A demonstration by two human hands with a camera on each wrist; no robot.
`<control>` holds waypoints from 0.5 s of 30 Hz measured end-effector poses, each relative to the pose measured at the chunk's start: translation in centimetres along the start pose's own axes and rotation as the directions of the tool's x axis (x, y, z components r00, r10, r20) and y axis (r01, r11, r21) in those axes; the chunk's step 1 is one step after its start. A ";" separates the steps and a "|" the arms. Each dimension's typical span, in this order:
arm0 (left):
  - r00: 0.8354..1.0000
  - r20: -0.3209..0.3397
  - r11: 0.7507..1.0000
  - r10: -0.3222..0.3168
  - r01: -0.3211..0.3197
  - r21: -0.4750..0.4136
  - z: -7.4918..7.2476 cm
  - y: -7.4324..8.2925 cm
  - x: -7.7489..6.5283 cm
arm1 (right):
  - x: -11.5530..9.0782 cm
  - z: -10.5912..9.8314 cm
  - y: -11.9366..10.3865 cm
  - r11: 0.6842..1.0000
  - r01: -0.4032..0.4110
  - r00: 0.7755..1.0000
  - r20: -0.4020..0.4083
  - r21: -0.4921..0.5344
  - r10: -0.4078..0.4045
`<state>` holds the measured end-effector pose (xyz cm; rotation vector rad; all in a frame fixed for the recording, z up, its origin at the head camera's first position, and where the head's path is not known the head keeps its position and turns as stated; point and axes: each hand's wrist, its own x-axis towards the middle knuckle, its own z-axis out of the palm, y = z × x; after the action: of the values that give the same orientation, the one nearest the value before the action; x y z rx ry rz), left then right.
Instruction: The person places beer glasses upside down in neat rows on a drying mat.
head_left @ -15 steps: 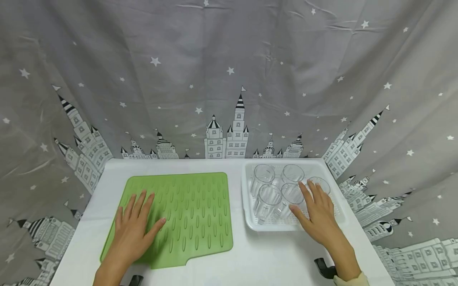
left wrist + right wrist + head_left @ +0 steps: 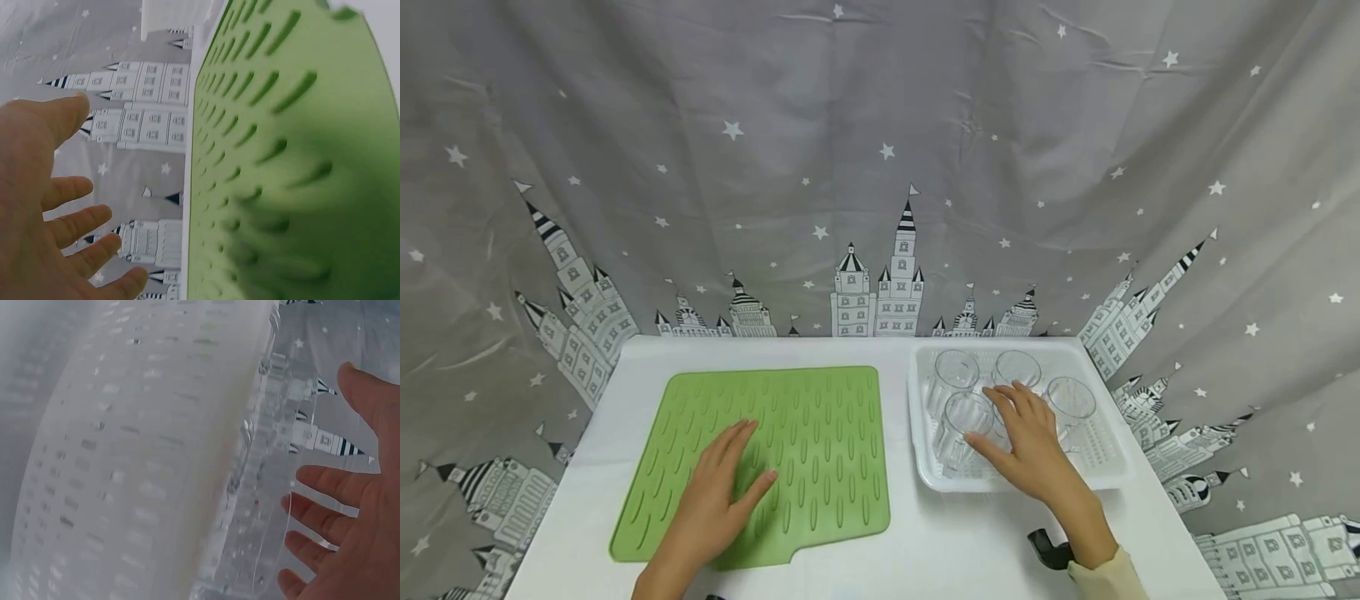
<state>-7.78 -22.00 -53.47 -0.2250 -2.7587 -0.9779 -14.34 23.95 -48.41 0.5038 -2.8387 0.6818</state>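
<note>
Likely risk: clear glasses [image 2: 964, 425] stand close together in white basket [image 2: 1107, 458]; careless sweep of right hand [image 2: 1036, 446] could knock one into neighbour. Right hand above them, fingers loosely spread, grasping nothing; whether fingertips touch rim, cannot tell. Left hand [image 2: 709, 507] over green mat [image 2: 831, 450], fingers extended, thumb apart, empty.

A curtained-off workspace: castle-print drape [image 2: 865, 92] behind 1 white table [image 2: 940, 550].

Before me, beyond the fingers [image 2: 730, 454]: grey curtain [image 2: 880, 83], printed with white stars [image 2: 733, 131] and castles [image 2: 900, 292]. Beneath the fingers: white table [image 2: 925, 550].
</note>
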 end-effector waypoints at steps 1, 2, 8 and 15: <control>1.000 0.001 1.000 -0.001 0.001 -0.020 0.3 0.1 0.0 | 0.1 0.2 -0.1 1.000 0.003 1.000 0.003 -0.001 -0.003; 1.000 0.003 0.999 -0.002 0.003 -0.040 0.5 0.3 -0.1 | 0.3 0.4 -0.1 1.000 0.005 1.000 0.006 -0.002 -0.005; 0.999 0.013 0.986 -0.044 0.045 -0.162 1.8 1.3 -0.1 | 1.0 1.1 -0.5 1.000 0.017 1.000 0.010 -0.012 -0.017; 0.998 -0.017 0.968 -0.067 0.060 -0.245 3.2 2.1 -0.4 | 1.4 1.4 -1.0 0.999 0.016 1.000 0.018 -0.041 -0.015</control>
<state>-7.41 -18.41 -54.70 -0.1605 -2.6327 -1.3293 -15.42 22.08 -48.94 0.5279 -2.8560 0.6182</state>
